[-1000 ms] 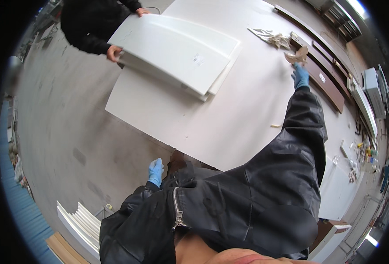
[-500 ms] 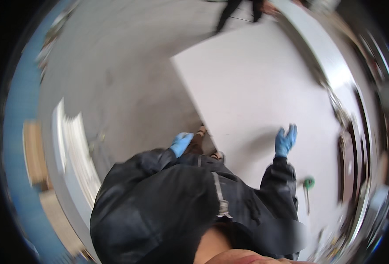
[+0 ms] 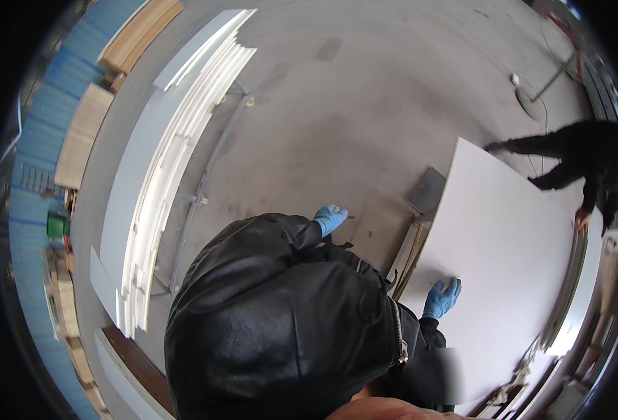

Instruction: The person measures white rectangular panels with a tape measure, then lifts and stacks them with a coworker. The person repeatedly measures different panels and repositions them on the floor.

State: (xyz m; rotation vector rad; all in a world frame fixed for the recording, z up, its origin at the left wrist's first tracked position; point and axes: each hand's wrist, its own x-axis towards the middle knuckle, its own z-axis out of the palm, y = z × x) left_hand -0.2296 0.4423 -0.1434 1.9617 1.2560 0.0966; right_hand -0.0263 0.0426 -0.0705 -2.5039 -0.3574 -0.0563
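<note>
My left hand (image 3: 330, 219), in a blue glove, hangs over the floor in front of my dark jacket. Its fingers are curled in, and what they hold, if anything, is too small to make out. To the right, my blue-gloved right hand (image 3: 442, 299) is over a large white panel (image 3: 505, 231), near its left edge. Its fingers are loosely bent and apart, with nothing in them. Whether it touches the surface I cannot tell. Below the panel's left edge, boards (image 3: 410, 259) and a grey sheet (image 3: 426, 189) show.
Long white strips (image 3: 169, 161) lie stacked on a metal rack (image 3: 204, 189) at the left. Wood-coloured boards (image 3: 83, 136) lean by a blue wall (image 3: 39, 115). Another person in dark clothes (image 3: 599, 150) stands at the panel's far right. Behind is a round-based stand (image 3: 528, 105).
My view has swung left, so the panel sits further right and the strips show fully. My right hand is now closer to the panel's left edge. More of the other person is visible.
</note>
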